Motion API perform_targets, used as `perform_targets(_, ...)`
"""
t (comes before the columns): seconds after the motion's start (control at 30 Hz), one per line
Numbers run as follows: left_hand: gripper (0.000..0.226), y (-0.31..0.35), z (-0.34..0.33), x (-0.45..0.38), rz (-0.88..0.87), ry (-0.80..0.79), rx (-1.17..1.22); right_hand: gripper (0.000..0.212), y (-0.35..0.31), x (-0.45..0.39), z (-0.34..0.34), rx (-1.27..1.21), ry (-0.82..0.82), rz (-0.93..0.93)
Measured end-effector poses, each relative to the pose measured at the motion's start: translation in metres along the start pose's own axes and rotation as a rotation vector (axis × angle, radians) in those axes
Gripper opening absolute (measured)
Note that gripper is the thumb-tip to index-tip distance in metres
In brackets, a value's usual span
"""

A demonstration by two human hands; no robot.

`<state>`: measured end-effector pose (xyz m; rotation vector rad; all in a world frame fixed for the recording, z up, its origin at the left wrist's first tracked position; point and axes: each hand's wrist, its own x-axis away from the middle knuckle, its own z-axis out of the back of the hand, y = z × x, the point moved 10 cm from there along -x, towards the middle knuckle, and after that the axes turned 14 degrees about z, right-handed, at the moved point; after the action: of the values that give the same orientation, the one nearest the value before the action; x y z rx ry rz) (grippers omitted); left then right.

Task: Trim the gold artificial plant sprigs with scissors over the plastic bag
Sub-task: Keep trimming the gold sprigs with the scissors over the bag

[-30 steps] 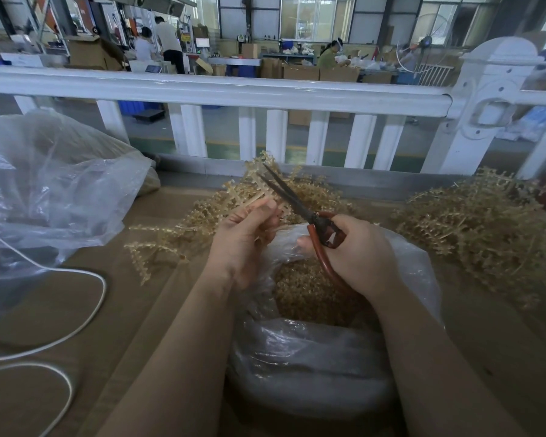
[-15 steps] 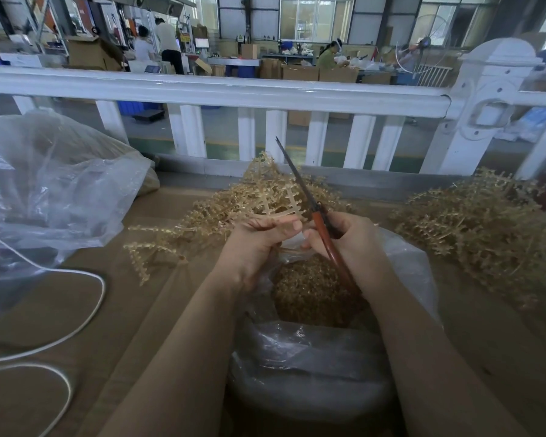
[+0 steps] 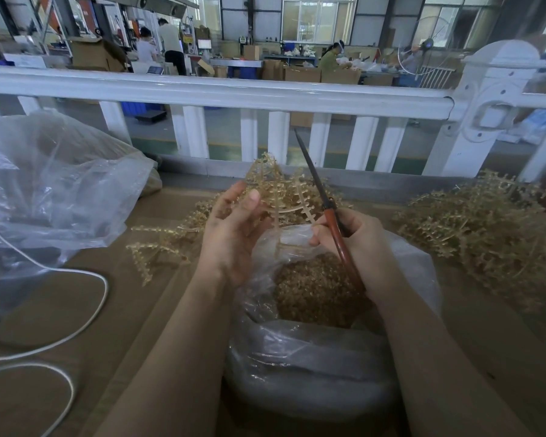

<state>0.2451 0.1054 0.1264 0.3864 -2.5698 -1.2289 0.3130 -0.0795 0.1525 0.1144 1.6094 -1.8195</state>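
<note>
The left hand (image 3: pixel 234 228) is half open, palm turned up, and its fingers hold a gold sprig (image 3: pixel 276 192) loosely near the far edge of the bench (image 3: pixel 76 310). The right hand (image 3: pixel 352 244) is curled around the red handles of the scissors (image 3: pixel 323 205), whose blades are together and point up toward the white railing (image 3: pixel 221 93). Both hands are above the plastic bag (image 3: pixel 309 364), which contains gold trimmings (image 3: pixel 316 287). A pile of gold sprigs (image 3: pixel 483 228) lies at the right edge; a larger clear bag (image 3: pixel 51 181) and a white cable (image 3: pixel 85 310) are at the left.
</note>
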Motion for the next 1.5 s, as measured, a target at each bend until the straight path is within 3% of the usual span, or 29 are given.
perform_targets(0.1, 0.055, 0.002, 0.002, 0.001, 0.005, 0.001, -0.062, 0.006, -0.002, 0.001, 0.003, -0.011, 0.021, 0.018)
perform_targets(0.27, 0.06, -0.001, -0.013, 0.007, 0.026, -0.028, -0.36, 0.005, 0.0, 0.0, 0.004, -0.011, 0.021, 0.017)
perform_targets(0.4, 0.014, -0.016, -0.036, 0.014, 0.052, -0.203, -0.404, 0.003, -0.001, 0.0, 0.003, 0.016, 0.001, 0.035)
perform_targets(0.47, 0.007, -0.022, -0.043, 0.016, 0.08, -0.266, -0.351, 0.003, -0.002, 0.001, 0.001, 0.034, -0.015, 0.04)
perform_targets(0.8, 0.009, -0.015, -0.049, 0.019, -0.004, -0.257, -0.29, 0.009, -0.004, -0.001, -0.002, 0.07, -0.041, 0.055)
perform_targets(1.0, 0.009, -0.002, -0.041, 0.017, -0.156, -0.103, -0.494, 0.013, -0.006, -0.002, 0.004, 0.18, -0.017, 0.099)
perform_targets(1.17, 0.021, 0.012, -0.032, 0.014, -0.311, 0.043, -0.625, 0.041, -0.007, -0.001, 0.007, 0.491, -0.058, 0.151)
perform_targets(1.5, 0.015, 0.02, -0.03, 0.017, -0.362, 0.031, -0.638, 0.064, -0.009, 0.002, 0.002, 0.729, -0.131, 0.245)
